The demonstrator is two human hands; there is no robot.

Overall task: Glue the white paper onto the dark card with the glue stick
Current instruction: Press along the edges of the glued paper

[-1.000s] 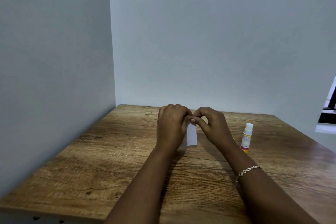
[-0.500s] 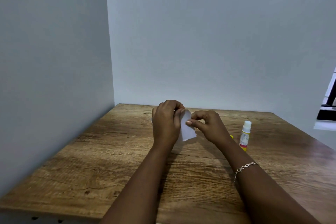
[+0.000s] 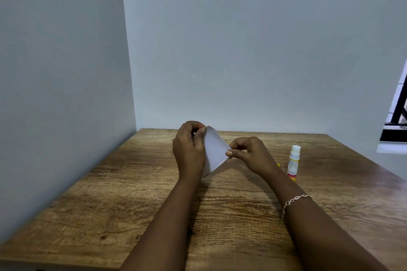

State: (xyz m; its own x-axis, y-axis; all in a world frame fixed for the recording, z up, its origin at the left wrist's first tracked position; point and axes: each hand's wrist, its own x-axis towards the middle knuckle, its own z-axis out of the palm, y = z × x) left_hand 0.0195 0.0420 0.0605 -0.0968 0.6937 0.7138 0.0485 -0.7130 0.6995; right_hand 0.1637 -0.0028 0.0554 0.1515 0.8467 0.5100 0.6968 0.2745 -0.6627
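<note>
A small white paper (image 3: 214, 149) is held up above the wooden table (image 3: 132, 193), tilted with one corner pointing down. My left hand (image 3: 190, 150) pinches its upper left edge. My right hand (image 3: 248, 154) pinches its right corner between thumb and forefinger. A thin dark edge shows at the paper's lower corner; whether that is the dark card I cannot tell. The glue stick (image 3: 294, 161) stands upright on the table to the right of my right hand, its white tip uncovered. A bit of yellow (image 3: 278, 164), maybe the cap, peeks out behind my right wrist.
Grey walls close off the table at the left and back. A dark-framed window (image 3: 396, 116) is at the far right. A thin bracelet (image 3: 295, 201) sits on my right forearm.
The paper has turned from hanging narrow between my close-set fingertips to a wider, tilted face. My right hand moved down and to the right; my left hand rose slightly.
</note>
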